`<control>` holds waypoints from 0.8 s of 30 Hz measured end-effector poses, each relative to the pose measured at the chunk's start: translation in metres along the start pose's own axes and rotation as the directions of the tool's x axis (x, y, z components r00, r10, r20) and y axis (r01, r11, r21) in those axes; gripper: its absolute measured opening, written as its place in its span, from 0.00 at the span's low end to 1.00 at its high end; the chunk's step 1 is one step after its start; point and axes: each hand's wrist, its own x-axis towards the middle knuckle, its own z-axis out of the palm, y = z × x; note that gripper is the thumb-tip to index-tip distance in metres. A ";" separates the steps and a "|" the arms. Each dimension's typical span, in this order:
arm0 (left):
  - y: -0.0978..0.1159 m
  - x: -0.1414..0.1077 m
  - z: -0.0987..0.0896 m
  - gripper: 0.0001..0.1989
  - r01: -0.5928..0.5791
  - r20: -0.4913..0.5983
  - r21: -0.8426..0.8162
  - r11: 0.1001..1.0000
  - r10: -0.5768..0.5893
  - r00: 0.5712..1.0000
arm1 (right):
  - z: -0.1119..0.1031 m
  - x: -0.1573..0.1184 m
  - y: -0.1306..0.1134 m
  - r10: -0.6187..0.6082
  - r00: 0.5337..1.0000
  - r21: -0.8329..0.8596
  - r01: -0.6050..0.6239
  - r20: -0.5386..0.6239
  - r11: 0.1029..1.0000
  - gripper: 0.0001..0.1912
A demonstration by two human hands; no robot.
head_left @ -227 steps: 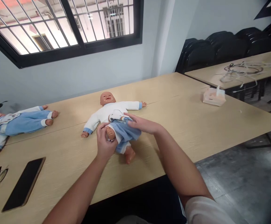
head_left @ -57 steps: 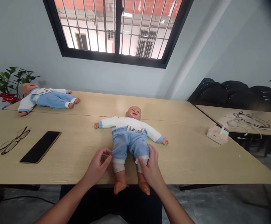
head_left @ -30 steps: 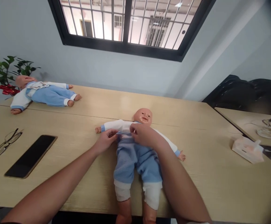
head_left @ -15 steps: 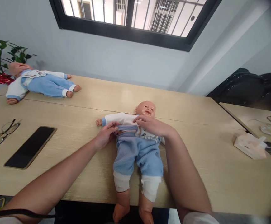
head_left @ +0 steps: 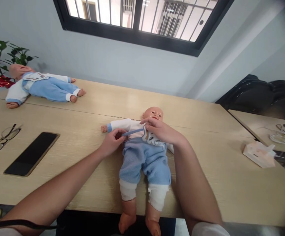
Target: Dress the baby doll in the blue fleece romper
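Note:
A baby doll [head_left: 144,157] in a white top and blue trousers lies face up on the table, its bare feet over the front edge. My left hand [head_left: 113,141], beside the doll's waist, is closed on the end of a narrow blue strap [head_left: 134,132], which runs taut to a white bib [head_left: 153,139] with a printed animal face. My right hand [head_left: 157,128] lies over the doll's chest and the top of the bib, its fingers spread below the doll's chin. Whether anything is under its palm is hidden.
Another dressed doll [head_left: 51,88] lies at the back left beside a potted plant [head_left: 0,60]. Glasses [head_left: 2,141] and a phone [head_left: 31,154] are at the left. A tissue pack [head_left: 259,154] sits at the right, with black chairs [head_left: 262,95] behind.
My left hand has turned a little, and the strap has gone from lying flat and wide to a narrow, slanting band. My right hand has barely moved.

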 end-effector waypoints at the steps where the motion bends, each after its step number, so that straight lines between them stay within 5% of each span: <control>1: 0.001 -0.002 0.001 0.12 -0.040 -0.066 0.086 0.995 0.046 0.997 | 0.000 -0.002 -0.004 0.008 1.000 -0.013 -0.008 0.008 1.000 0.18; 4: 0.007 -0.007 0.006 0.06 -0.172 -0.227 0.312 0.935 0.249 0.942 | 0.000 -0.014 -0.018 0.003 1.000 -0.088 -0.001 0.022 0.996 0.20; 7: 0.012 -0.012 0.011 0.07 -0.226 -0.238 0.439 0.870 0.355 0.904 | -0.002 -0.028 -0.033 0.003 0.998 -0.189 0.010 0.064 0.982 0.25; 13: 0.014 -0.014 0.011 0.08 -0.141 -0.186 0.471 0.871 0.255 0.949 | 0.001 -0.041 -0.044 0.043 0.984 -0.301 0.012 0.173 0.954 0.15; 17: 0.013 -0.016 0.008 0.08 -0.171 -0.157 0.456 0.873 0.268 0.951 | 0.009 -0.039 -0.043 -0.093 0.978 -0.256 0.141 0.189 0.956 0.13; 21: 0.013 -0.017 0.007 0.09 -0.215 -0.141 0.459 0.862 0.310 0.940 | 0.017 -0.015 -0.044 -0.209 0.977 -0.311 0.209 0.035 0.927 0.17; 24: 0.014 -0.018 0.006 0.10 -0.246 -0.123 0.511 0.824 0.353 0.927 | 0.027 0.037 -0.042 -0.230 0.973 -0.370 0.222 0.023 0.902 0.13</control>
